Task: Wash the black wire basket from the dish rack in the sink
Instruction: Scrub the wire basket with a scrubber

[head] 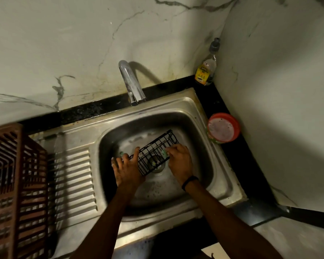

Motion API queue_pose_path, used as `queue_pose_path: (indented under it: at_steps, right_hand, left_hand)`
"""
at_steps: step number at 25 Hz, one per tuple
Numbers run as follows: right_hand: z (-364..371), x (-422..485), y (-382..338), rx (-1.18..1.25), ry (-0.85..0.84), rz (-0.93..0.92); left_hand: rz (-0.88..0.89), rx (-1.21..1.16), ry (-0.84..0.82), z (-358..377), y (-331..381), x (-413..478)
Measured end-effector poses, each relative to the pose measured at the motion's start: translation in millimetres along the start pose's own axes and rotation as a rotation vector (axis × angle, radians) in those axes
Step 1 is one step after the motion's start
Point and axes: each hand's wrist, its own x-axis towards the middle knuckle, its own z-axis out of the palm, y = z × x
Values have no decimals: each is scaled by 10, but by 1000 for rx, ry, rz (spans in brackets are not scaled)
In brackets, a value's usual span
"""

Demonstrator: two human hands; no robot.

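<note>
The black wire basket (155, 153) is held tilted over the drain inside the steel sink (193, 109). My left hand (128, 169) grips its near left end, with fingers hooked over the wires. On the basket's right side, my right hand (180, 159) pinches a small green scrub pad (164, 153) against the wires. A black band sits on my right wrist. The brown dish rack (17, 184) stands at the left edge, on the drainboard.
The chrome tap (131, 85) arches over the back of the basin; no water is visible. A soap bottle (207, 66) stands in the back right corner. A red-rimmed tub (223, 128) sits on the black counter, right of the sink. Marble walls close in behind and right.
</note>
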Motion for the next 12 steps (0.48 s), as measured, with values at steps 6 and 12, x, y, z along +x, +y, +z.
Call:
queue_pose_path:
  at_steps: [6, 12]
  right_hand:
    - [-37, 297, 53, 63, 50, 146]
    - [32, 305, 240, -130, 16, -17]
  left_hand:
    - [155, -76, -4, -103, 422, 155]
    - [169, -7, 22, -69, 539, 224]
